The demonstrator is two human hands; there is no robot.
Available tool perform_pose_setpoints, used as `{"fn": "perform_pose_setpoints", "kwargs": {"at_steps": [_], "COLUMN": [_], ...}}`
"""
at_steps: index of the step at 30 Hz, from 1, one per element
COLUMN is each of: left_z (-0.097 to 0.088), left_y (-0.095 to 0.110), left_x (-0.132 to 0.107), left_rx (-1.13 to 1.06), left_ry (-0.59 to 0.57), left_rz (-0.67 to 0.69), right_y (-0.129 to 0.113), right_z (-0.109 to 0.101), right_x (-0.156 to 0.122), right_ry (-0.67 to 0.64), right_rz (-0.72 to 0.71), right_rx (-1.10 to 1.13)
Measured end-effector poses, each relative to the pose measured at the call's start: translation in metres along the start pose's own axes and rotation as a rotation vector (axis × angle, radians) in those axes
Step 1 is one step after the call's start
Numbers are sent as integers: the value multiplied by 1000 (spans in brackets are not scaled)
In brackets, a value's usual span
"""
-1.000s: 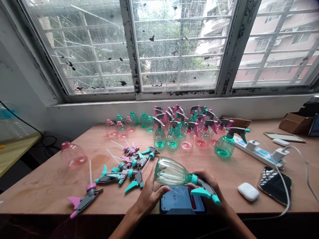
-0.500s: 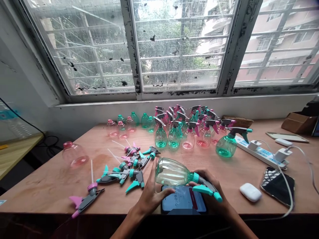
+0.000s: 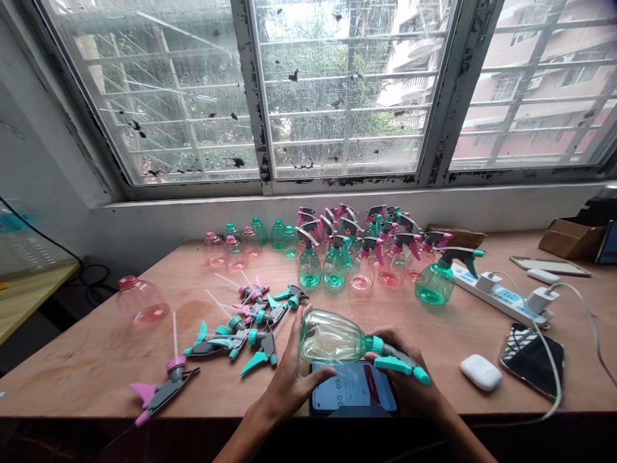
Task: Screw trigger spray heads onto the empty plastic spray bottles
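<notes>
"Grip status, pls?"
"I've L grip (image 3: 289, 381) clamped on green btl (image 3: 332, 336) at base, R grip (image 3: 409, 343) round its spray head (image 3: 395, 364)."
"Btl pos?"
"Sideways over phone (image 3: 351, 389), nr worktop (image 3: 475, 325) front edge."

A person's bare left forearm (image 3: 248, 426) and right forearm (image 3: 460, 426) slant up and inward from below. The left hand (image 3: 289, 381) is cupped, fingers raised, its thumb (image 3: 318, 379) stretched toward the opposite side, well apart from them. Facing it, the right hand (image 3: 407, 348) curls inward in a grip, knuckles uppermost, its fingers partly hidden. The hands stand apart, at nearly equal height.
</notes>
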State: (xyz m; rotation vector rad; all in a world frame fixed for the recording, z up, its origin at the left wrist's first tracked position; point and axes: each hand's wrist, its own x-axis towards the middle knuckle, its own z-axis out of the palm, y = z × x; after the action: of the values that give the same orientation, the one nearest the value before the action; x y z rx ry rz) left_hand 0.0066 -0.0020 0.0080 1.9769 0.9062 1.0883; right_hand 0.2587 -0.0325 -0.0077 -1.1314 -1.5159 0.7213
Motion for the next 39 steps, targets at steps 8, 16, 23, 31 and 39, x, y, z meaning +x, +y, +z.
{"fn": "perform_pose_setpoints", "kwargs": {"at_steps": [8,16,23,31,39], "left_z": [4,0,4,-1,3], "left_y": [-1,-1,-13,-7,-12], "left_x": [1,1,-1,1,-2], "left_rx": [27,-28,90,74,178], "left_ry": [4,-15,18,4,86], "left_rz": [-35,-48,-4,-44,18], "right_y": [3,0,1,-2,1], "right_z": [-1,-1,-1,0,0], "right_x": [1,0,2,1,1], "right_ry": [16,-30,14,-35,-29], "right_rz": [21,30,101,74,82], "right_rx": [39,53,92,75,108]}}
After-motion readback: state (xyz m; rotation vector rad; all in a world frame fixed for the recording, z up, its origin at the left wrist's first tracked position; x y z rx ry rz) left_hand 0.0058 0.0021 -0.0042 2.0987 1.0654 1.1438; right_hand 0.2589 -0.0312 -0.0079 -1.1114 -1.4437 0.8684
